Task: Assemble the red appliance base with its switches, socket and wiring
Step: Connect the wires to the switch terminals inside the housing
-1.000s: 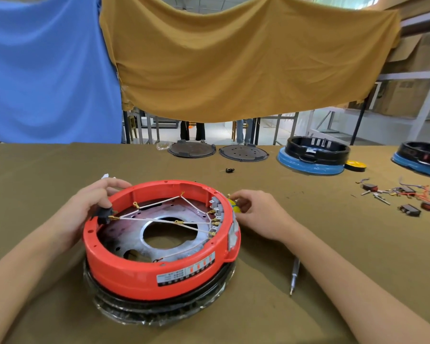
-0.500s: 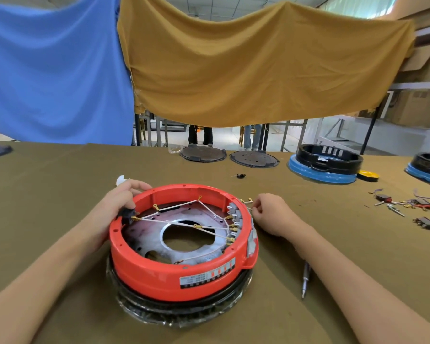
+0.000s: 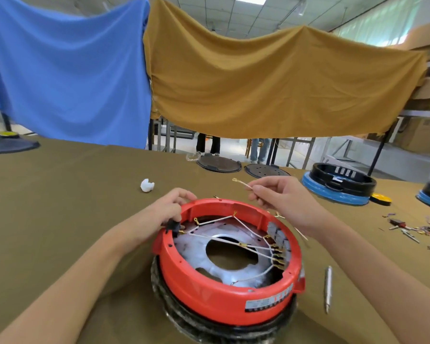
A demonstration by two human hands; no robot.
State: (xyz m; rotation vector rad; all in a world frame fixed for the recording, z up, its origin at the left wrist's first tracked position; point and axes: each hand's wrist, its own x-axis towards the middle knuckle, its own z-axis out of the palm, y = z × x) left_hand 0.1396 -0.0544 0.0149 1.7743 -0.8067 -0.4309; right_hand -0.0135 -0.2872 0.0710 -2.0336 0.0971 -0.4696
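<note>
The red appliance base point(image 3: 224, 304) sits upside down on a black ring in front of me, with white wires point(image 3: 243, 245) strung across its metal plate to a row of switch terminals point(image 3: 278, 247) on the right wall. My left hand point(image 3: 166, 214) grips the far-left rim, fingers curled around a black socket part point(image 3: 173, 227). My right hand point(image 3: 281, 199) is lifted above the far-right rim and pinches a loose wire point(image 3: 242, 183) with a brass ring terminal at its end.
A metal screwdriver point(image 3: 328, 289) lies right of the base. A white crumpled scrap point(image 3: 147, 185) lies at the back left. Two dark round plates point(image 3: 219, 164) and blue-and-black bases point(image 3: 338, 184) stand at the far edge. Loose wires and small parts point(image 3: 417, 230) lie at the right.
My right hand has risen from the table beside the base and now holds a loose wire in the air. The view shifted, so the base sits further right. My left hand stays on the rim.
</note>
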